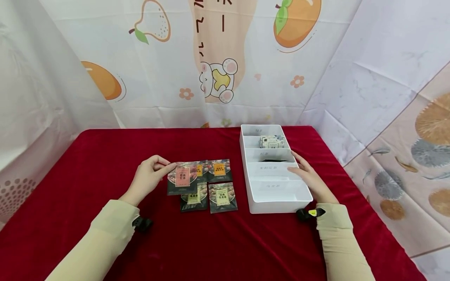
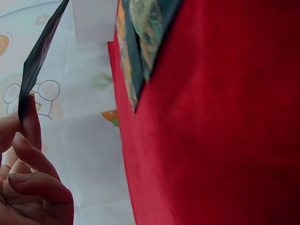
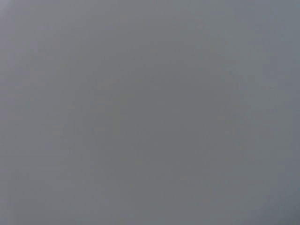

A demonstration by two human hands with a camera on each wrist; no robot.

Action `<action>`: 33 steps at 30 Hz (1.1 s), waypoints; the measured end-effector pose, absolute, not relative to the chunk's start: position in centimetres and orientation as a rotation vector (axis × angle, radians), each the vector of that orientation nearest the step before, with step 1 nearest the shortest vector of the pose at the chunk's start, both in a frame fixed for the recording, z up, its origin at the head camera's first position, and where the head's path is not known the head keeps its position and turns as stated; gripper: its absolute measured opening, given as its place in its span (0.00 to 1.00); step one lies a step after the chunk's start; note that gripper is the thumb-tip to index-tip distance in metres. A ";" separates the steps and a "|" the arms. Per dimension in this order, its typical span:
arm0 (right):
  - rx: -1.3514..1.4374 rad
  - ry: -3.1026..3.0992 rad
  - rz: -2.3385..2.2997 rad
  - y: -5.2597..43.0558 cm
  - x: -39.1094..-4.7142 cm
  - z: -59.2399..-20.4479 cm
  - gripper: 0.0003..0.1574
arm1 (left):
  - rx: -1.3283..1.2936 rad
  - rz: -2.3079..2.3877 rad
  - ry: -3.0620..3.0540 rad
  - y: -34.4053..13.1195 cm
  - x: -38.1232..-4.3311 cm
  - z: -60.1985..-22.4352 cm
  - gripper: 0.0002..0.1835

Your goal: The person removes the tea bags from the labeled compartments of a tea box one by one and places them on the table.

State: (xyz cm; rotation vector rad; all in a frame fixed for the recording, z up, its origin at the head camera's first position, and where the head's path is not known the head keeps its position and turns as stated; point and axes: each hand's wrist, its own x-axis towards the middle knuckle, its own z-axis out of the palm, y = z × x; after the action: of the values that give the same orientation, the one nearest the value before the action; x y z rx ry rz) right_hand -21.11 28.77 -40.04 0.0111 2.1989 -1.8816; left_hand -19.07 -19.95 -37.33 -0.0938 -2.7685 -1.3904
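Raised above the table, a dark tea packet with a pink label [image 1: 183, 176] is pinched by its upper left corner between the thumb and fingers of my left hand [image 1: 149, 175]. In the left wrist view that tea packet [image 2: 35, 65] appears nearly edge-on. Below and behind it lie tea packets with orange labels [image 1: 218, 170] and with yellow-green labels [image 1: 223, 198], some partly covered. My right hand [image 1: 311, 179] holds the right wall of a white divided box [image 1: 281, 207], its thumb over the rim. Only a blurred grey surface fills the right wrist view.
Inside the box, a light patterned packet [image 1: 272, 141] sits in a rear compartment, and a dark packet [image 1: 274, 160] shows in the middle one. Handwritten labels mark the dividers. A red cloth [image 1: 158, 242] covers the table; a printed curtain [image 1: 151, 78] hangs behind.
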 end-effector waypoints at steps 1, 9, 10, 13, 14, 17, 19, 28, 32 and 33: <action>0.010 2.194 -1.884 28.7 -21.1 -40.1 0.46 | -0.093 -1.372 -2.784 -20.2 -19.0 -37.5 0.18; 0.022 2.174 -1.891 28.7 -21.0 -40.2 0.46 | -0.119 -1.246 -2.882 -22.3 -18.5 -37.6 0.18; 0.024 2.174 -1.891 28.7 -21.0 -40.1 0.46 | -0.118 -1.245 -2.888 -22.5 -18.5 -37.6 0.18; 0.016 2.173 -1.892 28.7 -21.1 -40.1 0.46 | -0.110 -1.236 -2.906 -23.0 -18.2 -37.8 0.17; 0.015 2.174 -1.892 28.8 -21.1 -40.1 0.46 | -0.102 -1.235 -2.913 -23.1 -18.1 -37.8 0.17; 0.007 2.163 -1.900 28.8 -21.1 -40.1 0.47 | -0.093 -1.234 -2.936 -23.4 -17.9 -38.0 0.17; 0.012 2.167 -1.895 28.9 -21.1 -40.0 0.47 | -0.094 -1.234 -2.955 -23.5 -17.9 -38.2 0.18; 0.020 2.195 -1.882 28.8 -21.3 -39.9 0.46 | -0.073 -1.215 -3.037 -24.1 -17.6 -38.7 0.18; 0.020 2.195 -1.881 28.7 -21.3 -40.0 0.46 | -0.046 -1.199 -3.068 -24.3 -17.4 -39.0 0.20; 0.014 2.198 -1.877 28.7 -21.3 -40.0 0.46 | -0.035 -1.194 -3.077 -24.3 -17.4 -39.1 0.20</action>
State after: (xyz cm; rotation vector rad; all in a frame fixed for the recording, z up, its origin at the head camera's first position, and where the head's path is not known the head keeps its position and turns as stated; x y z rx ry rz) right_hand -21.33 28.70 -40.00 0.0140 2.1984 -1.8767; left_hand -17.41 -24.34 -39.07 -0.0346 -3.0775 -1.1941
